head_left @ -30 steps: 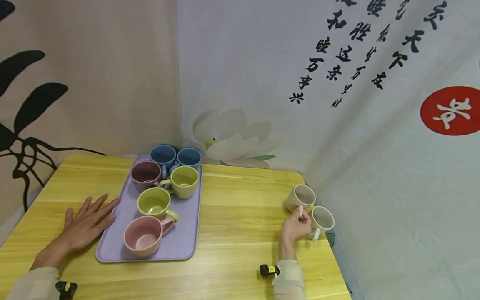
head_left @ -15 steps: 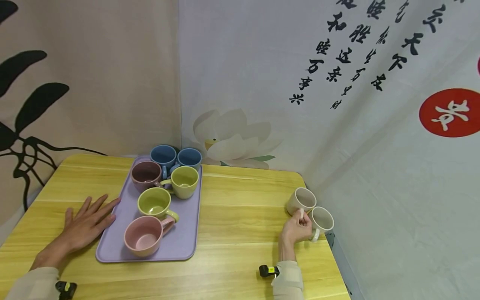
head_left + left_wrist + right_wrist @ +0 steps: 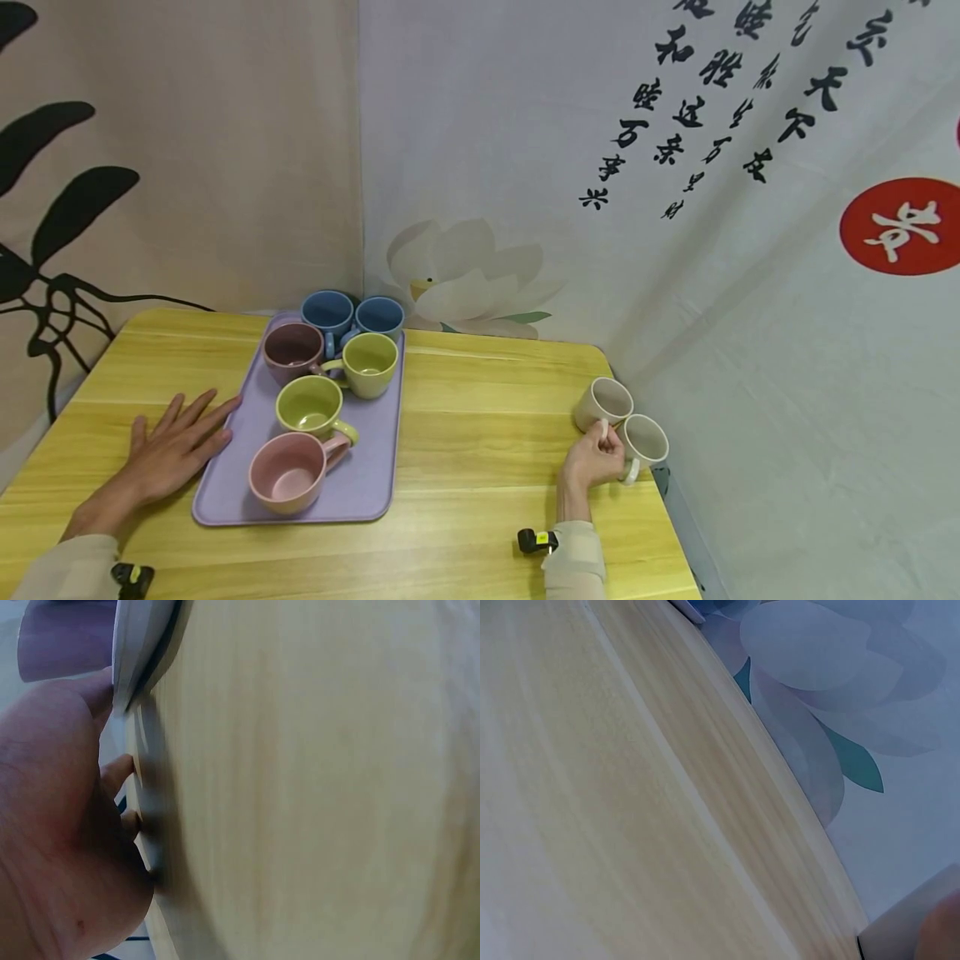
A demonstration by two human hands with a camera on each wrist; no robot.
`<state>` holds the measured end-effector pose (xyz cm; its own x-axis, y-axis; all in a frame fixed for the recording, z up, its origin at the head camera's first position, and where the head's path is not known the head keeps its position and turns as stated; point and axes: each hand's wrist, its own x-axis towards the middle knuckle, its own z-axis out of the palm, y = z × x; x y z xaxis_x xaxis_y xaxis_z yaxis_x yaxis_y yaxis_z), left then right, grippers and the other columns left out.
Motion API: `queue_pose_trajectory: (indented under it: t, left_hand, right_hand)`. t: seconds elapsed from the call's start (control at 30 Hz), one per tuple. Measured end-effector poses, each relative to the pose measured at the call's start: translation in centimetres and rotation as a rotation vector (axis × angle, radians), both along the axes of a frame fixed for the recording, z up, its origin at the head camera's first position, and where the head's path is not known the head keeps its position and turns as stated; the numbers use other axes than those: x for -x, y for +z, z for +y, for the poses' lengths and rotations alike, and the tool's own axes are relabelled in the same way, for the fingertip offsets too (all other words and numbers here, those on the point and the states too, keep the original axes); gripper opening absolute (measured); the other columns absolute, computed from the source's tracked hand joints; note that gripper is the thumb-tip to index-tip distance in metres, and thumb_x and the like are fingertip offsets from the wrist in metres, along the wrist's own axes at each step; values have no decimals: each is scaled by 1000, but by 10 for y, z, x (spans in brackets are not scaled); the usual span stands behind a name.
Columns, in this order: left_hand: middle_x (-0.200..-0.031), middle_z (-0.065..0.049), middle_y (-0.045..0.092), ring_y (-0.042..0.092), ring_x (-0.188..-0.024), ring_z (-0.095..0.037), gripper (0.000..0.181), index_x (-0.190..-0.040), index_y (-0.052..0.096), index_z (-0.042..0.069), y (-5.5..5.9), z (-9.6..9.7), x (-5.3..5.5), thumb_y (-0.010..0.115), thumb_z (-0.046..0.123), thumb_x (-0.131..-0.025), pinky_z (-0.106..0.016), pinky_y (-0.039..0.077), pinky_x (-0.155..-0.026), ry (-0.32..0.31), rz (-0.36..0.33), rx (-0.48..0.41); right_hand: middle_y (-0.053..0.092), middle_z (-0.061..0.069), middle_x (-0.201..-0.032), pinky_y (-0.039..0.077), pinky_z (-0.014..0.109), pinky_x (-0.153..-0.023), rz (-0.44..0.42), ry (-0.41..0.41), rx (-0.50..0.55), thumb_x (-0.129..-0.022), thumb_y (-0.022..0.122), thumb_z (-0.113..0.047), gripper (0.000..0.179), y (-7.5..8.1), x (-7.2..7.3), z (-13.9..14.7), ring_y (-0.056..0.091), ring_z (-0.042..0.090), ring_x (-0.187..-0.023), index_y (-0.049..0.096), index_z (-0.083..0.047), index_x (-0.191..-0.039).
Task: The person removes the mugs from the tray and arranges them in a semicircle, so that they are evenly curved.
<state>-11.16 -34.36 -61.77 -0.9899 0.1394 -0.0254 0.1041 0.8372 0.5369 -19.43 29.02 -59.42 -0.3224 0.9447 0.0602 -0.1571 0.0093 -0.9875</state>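
Observation:
In the head view my right hand (image 3: 592, 460) pinches the handle of an off-white mug (image 3: 598, 406) near the table's right end. A second off-white mug (image 3: 647, 440) stands right beside it, its handle close to my fingers. On the left, my left hand (image 3: 174, 447) lies spread on the table, fingertips at the edge of a lilac tray (image 3: 367, 483). On that tray stand a pink mug (image 3: 281, 492), two yellow-green mugs (image 3: 303, 408) (image 3: 369, 379), a mauve mug (image 3: 288, 358) and two blue mugs (image 3: 327, 312) (image 3: 378, 317). The left wrist view shows a finger against the tray's rim (image 3: 142, 649).
The wooden table (image 3: 480, 467) spreads between the tray and the off-white mugs. A printed cloth backdrop (image 3: 480, 150) rises behind the table's far edge and along its right side.
My right hand and the off-white mug it holds have shifted very slightly toward the near side, beside the second mug. My left hand and the mugs on the tray have stayed put.

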Motion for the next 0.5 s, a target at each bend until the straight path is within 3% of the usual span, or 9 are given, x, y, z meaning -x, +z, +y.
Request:
queue_pose_trajectory:
  t: [0.5]
  left_hand:
    - [-187, -33, 6, -8, -166, -74, 65, -182, 23, 23, 2, 1, -1, 39, 45, -123, -97, -17, -118, -5, -1, 6]
  right_hand:
    - [63, -3, -96, 51, 14, -73, 9, 4, -9, -105, 76, -4, 10, -2, 1, -1, 60, 7, -87, 73, 4, -110]
